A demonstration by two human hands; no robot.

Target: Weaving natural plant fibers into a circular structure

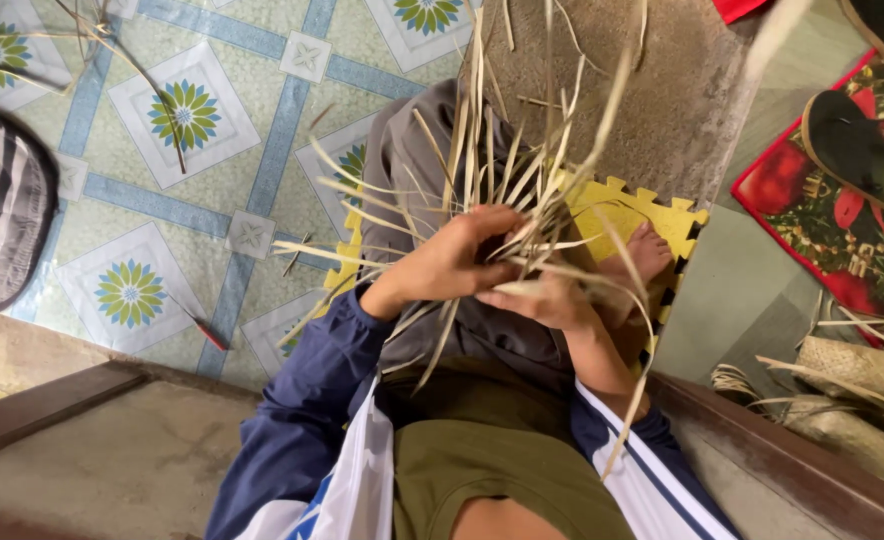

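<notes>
My left hand (452, 262) and my right hand (545, 300) meet over my lap, both gripping a bundle of pale dried straw strips (507, 170) that fan upward and outward. The left hand's fingers curl over the crossing point of the strips. Beneath it, the right hand pinches strips from the side. Loose strip ends hang down past my wrists. My knees in grey cloth (417, 150) lie under the bundle, and a bare foot (647, 250) rests on a yellow foam mat (662, 215).
A patterned tile floor (182, 110) spreads to the left, with a striped bag (2, 210) and a small red-handled tool (207, 333). A brown rug (662, 90), black sandals (857, 150) on a red mat, and woven straw pieces (852, 400) lie right.
</notes>
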